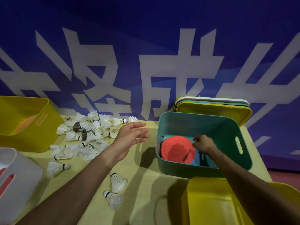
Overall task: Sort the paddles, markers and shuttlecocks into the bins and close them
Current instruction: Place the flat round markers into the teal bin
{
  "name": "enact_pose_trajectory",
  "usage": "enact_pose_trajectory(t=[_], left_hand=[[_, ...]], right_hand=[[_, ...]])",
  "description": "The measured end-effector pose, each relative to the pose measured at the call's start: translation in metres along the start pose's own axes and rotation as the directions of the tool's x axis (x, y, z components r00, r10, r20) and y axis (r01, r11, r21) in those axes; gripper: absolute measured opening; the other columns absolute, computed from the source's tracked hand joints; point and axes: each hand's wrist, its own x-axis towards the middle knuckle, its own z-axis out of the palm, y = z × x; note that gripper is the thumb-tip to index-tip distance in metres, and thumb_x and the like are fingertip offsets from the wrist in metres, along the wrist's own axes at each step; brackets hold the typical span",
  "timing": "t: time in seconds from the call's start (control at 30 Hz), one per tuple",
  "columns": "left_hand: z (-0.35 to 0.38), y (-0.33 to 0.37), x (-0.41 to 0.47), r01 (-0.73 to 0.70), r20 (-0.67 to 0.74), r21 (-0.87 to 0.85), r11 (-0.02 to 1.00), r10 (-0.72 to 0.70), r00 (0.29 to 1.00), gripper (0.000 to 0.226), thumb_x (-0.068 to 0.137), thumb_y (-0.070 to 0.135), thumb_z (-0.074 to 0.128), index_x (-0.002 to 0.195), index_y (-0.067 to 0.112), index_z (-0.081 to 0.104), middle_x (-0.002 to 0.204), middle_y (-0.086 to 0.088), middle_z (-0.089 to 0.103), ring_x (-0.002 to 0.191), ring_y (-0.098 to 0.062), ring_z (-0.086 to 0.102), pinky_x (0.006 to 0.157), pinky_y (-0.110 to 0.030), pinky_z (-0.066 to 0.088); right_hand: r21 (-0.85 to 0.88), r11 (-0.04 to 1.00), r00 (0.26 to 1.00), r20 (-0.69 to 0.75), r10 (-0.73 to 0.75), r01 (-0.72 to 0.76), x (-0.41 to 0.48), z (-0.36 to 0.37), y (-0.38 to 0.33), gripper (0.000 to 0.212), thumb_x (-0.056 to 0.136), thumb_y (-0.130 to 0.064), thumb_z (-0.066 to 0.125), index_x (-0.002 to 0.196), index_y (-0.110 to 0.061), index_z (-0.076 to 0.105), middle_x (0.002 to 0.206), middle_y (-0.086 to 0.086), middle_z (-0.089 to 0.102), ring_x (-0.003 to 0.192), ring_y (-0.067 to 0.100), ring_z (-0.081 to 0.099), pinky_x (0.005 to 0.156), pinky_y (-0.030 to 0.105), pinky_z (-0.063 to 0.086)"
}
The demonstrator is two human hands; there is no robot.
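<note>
The right hand reaches down into the teal bin, its fingers curled and pinched at the far rim of an orange disc marker; whether they truly grip the rim or only touch it is hard to make out, since the hand hides the contact. The marker lies on other discs — a blue edge peeks out beneath it, and the rest of the stack is hidden by the bin's near wall. The left hand hovers above the desk with palm turned inward and fingers spread wide, holding nothing. Just beyond it sits a loose pile of white shuttlecocks, with a couple of dark-feathered ones mixed in; three stray shuttlecocks lie nearer the camera, the lowest one blurred. A yellow bin stands at the far left, cut off by the edge, with something orange inside that cannot be identified. A white bin at the lower left is also cropped, red showing through its handle slot. A second yellow bin at the lower right is partly covered by the right forearm. Behind the teal bin, lids — yellow, teal and white — lean against a blue banner with large white characters.
</note>
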Motion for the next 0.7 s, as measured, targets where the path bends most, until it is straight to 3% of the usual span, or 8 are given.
enact_pose_trajectory(t=[0.2,0.37,0.53,0.7], left_hand=[[-0.003,-0.002,-0.004,0.001,0.0,0.02,1.0,-0.001,1.0,0.02,0.089,0.004,0.061,0.108,0.01,0.064,0.1,-0.012,0.072,0.087,-0.023,0.071,0.081,-0.035,0.057],[-0.029,-0.015,-0.012,0.018,-0.038,0.035,0.999,-0.017,0.999,0.019,0.09,0.006,0.06,0.107,0.01,0.065,0.102,-0.013,0.071,0.092,-0.026,0.071,0.083,-0.035,0.056],[-0.079,-0.03,-0.018,0.037,-0.113,0.041,0.998,-0.032,0.993,0.016,0.09,0.007,0.061,0.104,0.011,0.066,0.103,-0.012,0.07,0.093,-0.026,0.069,0.082,-0.031,0.055],[-0.139,-0.048,-0.014,0.06,-0.2,0.084,0.995,-0.042,0.979,0.015,0.09,0.002,0.059,0.097,0.013,0.067,0.1,-0.008,0.069,0.086,-0.022,0.068,0.078,-0.028,0.052]], right_hand=[[0.07,0.956,0.942,-0.204,-0.265,0.284,-0.022,-0.013,-0.04,0.027,0.09,-0.009,0.052,0.114,-0.008,0.066,0.114,0.014,0.068,0.103,0.033,0.065,0.095,0.045,0.05],[0.028,0.813,0.763,-0.366,-0.533,0.582,-0.055,-0.004,-0.091,0.031,0.09,-0.002,0.052,0.119,-0.008,0.062,0.115,0.007,0.064,0.104,0.019,0.06,0.092,0.028,0.047],[-0.031,0.71,0.663,-0.329,-0.672,0.704,-0.077,0.03,-0.145,0.039,0.091,-0.009,0.053,0.129,-0.015,0.051,0.117,0.003,0.058,0.102,0.014,0.057,0.088,0.033,0.051],[-0.058,0.712,0.692,-0.191,-0.696,0.7,-0.089,0.084,-0.187,0.048,0.093,-0.019,0.053,0.138,-0.024,0.035,0.126,-0.002,0.053,0.108,0.012,0.055,0.088,0.035,0.052]])
